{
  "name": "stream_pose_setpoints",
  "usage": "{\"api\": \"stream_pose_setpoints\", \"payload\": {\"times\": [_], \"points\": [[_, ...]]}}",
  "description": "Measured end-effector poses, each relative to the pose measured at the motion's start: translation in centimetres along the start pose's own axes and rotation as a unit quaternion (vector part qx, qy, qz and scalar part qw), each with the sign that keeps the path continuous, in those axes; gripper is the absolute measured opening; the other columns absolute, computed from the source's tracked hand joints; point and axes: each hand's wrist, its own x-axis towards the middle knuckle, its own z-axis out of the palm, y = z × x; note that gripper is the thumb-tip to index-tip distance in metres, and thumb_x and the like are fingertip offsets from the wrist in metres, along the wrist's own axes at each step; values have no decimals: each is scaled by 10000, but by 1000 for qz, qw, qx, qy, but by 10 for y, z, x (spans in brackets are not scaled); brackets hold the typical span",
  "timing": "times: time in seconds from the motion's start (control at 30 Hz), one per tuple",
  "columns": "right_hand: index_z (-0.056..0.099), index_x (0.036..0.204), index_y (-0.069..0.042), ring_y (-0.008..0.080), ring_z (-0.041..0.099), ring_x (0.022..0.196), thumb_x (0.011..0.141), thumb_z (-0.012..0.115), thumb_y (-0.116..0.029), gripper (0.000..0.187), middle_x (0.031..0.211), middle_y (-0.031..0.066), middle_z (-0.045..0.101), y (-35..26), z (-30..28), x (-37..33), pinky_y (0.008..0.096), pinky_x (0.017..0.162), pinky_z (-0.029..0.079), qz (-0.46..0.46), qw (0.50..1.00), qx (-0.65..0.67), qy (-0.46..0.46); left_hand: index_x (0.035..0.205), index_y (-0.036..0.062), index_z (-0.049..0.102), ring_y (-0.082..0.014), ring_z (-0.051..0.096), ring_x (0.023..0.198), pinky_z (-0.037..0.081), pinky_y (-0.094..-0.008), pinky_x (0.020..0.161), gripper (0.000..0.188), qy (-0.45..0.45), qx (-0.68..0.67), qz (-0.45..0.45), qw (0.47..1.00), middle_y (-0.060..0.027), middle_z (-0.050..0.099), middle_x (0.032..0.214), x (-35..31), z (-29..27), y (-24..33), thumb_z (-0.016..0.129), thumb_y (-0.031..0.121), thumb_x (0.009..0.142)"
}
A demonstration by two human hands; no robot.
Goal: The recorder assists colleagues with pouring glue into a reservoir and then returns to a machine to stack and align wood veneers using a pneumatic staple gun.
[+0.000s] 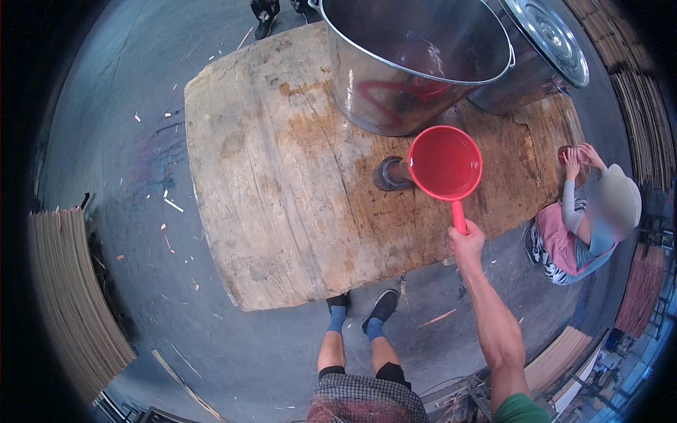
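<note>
The surface (282, 183) — a worn wooden board — carries an open steel pot (416, 63), with a lidded pot (543, 49) just behind it. The red scoop (446, 163) hangs level beside the open pot, above a dark stub (388, 174) — apparently held flat to keep its contents in. The right hand (465, 243) clenches its handle, the bowl beyond it; the left hand is out of view.

A worn, stained wooden surface (282, 190) lies low on the grey floor (120, 127). The open steel pot (416, 63) stands at its far edge, with a lidded steel pot (543, 49) touching it on the right. Just in front of the open pot stands a small dark cylinder (389, 174).
</note>
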Motion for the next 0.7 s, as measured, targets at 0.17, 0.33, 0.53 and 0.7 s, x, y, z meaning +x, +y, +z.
{"api": "stream_pose_setpoints", "payload": {"times": [0.17, 0.33, 0.53, 0.7], "points": [[663, 967, -31, 50, 470, 476, 850, 668, -38, 117, 629, -55, 525, -8, -4, 0, 237, 431, 348, -5, 1000, -3, 4, 1559, 170, 421, -310, 263, 1543, 161, -483, 1275, 630, -4, 34, 27, 999, -102, 346, 1653, 11, -1, -2, 416, 526, 1039], [660, 958, -32, 47, 474, 492, 851, 669, -40, 107, 632, -56, 524, -3, -5, 0, 237, 443, 351, -6, 1000, -16, 4, 1576, 175, 394, -310, 246, 1550, 150, -495, 1277, 631, -23, -7, -6, 1000, -95, 308, 1672, 1, 6, 0, 406, 514, 1044], [661, 968, -35, 47, 467, 485, 856, 670, -48, 113, 631, -58, 517, 0, -2, 1, 243, 436, 346, -18, 999, -25, 9, 1574, 170, 397, -311, 249, 1550, 153, -492, 1278, 651, 4, 33, 3, 999, -96, 310, 1671, 9, 2, -6, 407, 535, 1035], [668, 983, -30, 47, 468, 485, 858, 671, -52, 126, 631, -59, 515, -3, -5, 2, 244, 438, 352, -19, 1000, -22, 7, 1574, 170, 398, -311, 247, 1550, 153, -491, 1278, 656, 8, 12, -2, 1000, -97, 311, 1670, 11, 4, -3, 408, 540, 1033]]}}
